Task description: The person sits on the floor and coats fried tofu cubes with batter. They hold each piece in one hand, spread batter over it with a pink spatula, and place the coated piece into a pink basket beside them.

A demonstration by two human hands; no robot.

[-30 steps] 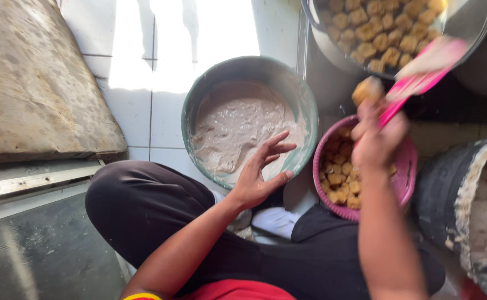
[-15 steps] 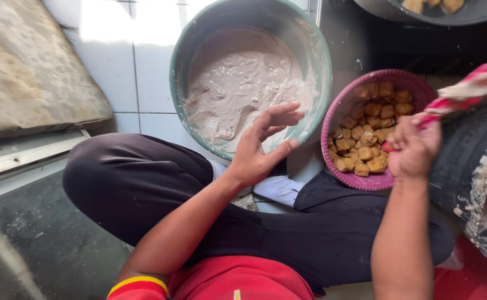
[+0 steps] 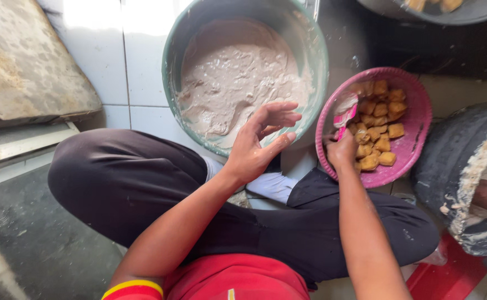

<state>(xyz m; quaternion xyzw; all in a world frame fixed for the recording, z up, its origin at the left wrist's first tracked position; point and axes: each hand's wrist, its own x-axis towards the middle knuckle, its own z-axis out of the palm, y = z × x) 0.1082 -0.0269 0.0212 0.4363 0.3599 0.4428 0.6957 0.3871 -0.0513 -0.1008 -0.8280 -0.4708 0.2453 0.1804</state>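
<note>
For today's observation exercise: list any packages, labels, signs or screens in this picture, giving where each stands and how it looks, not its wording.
None are in view. Only open, unlabelled containers show: a green bowl of pale batter on the tiled floor, and a pink basket of golden fried cubes to its right.

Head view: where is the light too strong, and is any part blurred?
Head view: sunlight overexposes the white floor tiles at top; the batter bowl, left hand and pink basket are sharp; the sleeve at the bottom edge looks soft.
</note>
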